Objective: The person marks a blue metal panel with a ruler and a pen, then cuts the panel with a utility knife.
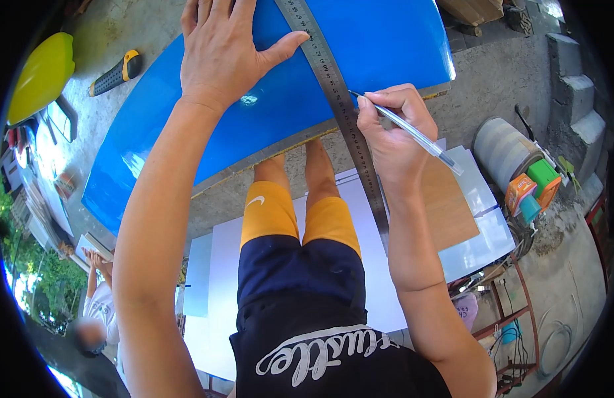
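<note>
A long metal ruler [328,78] lies across a glossy blue sheet [380,40], its near end sticking out past the sheet's edge. My left hand [221,50] rests flat on the blue sheet with the fingers spread, and its thumb touches the ruler's left edge. My right hand [400,126] grips a clear-barrelled pen [413,129]. The pen's dark tip is at the ruler's right edge, close to the blue surface; whether it touches cannot be made out.
A yellow-and-black utility knife [116,73] lies to the left, near a yellow-green curved object [42,78]. White panels [221,278] are beneath me. At right stand a striped cylinder [502,146] and small coloured boxes [532,189]. Another person [100,305] is at lower left.
</note>
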`<act>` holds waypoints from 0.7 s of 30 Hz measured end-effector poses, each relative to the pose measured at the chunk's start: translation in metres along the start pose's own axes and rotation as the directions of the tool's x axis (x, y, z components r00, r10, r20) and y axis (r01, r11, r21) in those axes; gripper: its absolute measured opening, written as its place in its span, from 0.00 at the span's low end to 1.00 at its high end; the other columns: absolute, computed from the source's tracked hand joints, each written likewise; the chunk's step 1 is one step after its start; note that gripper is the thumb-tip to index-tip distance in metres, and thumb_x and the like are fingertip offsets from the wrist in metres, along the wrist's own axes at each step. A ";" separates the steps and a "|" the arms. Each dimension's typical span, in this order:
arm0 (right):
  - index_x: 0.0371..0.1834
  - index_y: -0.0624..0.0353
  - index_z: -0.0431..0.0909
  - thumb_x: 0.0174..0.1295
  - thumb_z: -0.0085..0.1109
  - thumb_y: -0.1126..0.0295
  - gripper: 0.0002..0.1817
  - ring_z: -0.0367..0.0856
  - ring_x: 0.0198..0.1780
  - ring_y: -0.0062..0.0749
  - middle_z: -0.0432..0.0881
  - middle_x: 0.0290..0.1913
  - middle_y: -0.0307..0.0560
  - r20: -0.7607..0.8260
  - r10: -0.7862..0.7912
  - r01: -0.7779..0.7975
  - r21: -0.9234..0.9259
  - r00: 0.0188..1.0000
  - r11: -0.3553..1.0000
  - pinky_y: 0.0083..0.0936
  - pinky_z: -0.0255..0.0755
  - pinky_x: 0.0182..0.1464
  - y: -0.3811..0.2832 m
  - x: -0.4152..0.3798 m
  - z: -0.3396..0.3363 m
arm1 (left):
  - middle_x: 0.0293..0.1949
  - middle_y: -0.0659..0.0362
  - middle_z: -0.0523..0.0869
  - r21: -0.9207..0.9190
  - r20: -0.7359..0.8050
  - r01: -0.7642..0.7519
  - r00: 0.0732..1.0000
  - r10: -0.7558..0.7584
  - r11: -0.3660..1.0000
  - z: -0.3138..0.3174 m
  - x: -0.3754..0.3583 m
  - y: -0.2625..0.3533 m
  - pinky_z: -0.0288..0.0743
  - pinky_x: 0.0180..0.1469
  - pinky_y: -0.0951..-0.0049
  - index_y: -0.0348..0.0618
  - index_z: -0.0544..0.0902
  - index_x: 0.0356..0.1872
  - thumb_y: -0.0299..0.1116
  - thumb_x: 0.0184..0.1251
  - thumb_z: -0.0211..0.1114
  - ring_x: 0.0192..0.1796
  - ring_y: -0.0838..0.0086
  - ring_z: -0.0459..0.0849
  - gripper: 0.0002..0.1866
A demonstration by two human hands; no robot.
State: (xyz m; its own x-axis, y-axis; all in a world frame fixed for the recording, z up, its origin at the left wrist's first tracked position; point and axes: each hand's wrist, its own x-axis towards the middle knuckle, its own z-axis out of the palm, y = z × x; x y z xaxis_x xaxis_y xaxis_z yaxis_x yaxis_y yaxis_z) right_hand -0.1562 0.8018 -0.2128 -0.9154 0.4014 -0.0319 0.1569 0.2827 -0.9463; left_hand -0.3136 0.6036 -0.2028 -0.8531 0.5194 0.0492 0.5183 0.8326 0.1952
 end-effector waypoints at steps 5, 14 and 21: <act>0.36 0.65 0.85 0.59 0.77 0.85 0.08 0.88 0.37 0.26 0.87 0.37 0.47 -0.001 0.005 -0.005 -0.009 1.000 1.000 0.22 0.85 0.41 0.000 0.000 0.000 | 0.82 0.49 0.67 0.024 -0.055 -0.023 0.998 0.024 0.999 0.007 -0.001 -0.002 0.44 0.89 0.48 0.45 0.68 0.83 0.59 0.62 0.76 0.86 0.54 0.62 0.51; 0.36 0.65 0.85 0.59 0.77 0.85 0.08 0.88 0.36 0.27 0.87 0.37 0.47 0.004 0.011 -0.011 -0.013 1.000 1.000 0.22 0.84 0.40 -0.002 0.001 0.001 | 0.83 0.49 0.67 0.017 -0.019 -0.017 1.000 0.017 1.000 0.003 -0.001 -0.002 0.44 0.89 0.49 0.45 0.68 0.83 0.59 0.63 0.75 0.86 0.53 0.61 0.51; 0.36 0.65 0.84 0.60 0.75 0.86 0.08 0.87 0.37 0.26 0.86 0.37 0.47 -0.003 0.054 -0.054 0.039 0.999 0.998 0.22 0.84 0.41 -0.001 -0.001 0.000 | 0.83 0.49 0.67 0.048 -0.042 -0.029 0.999 0.031 0.998 0.009 -0.002 -0.005 0.44 0.89 0.48 0.44 0.68 0.83 0.58 0.62 0.76 0.86 0.53 0.61 0.51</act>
State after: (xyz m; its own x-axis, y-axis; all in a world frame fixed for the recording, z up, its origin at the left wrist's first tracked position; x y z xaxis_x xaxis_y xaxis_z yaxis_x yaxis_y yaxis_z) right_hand -0.1552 0.8010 -0.2122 -0.9045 0.4184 -0.0824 0.1917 0.2263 -0.9550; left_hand -0.3140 0.6004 -0.2124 -0.8385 0.5363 0.0963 0.5449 0.8256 0.1466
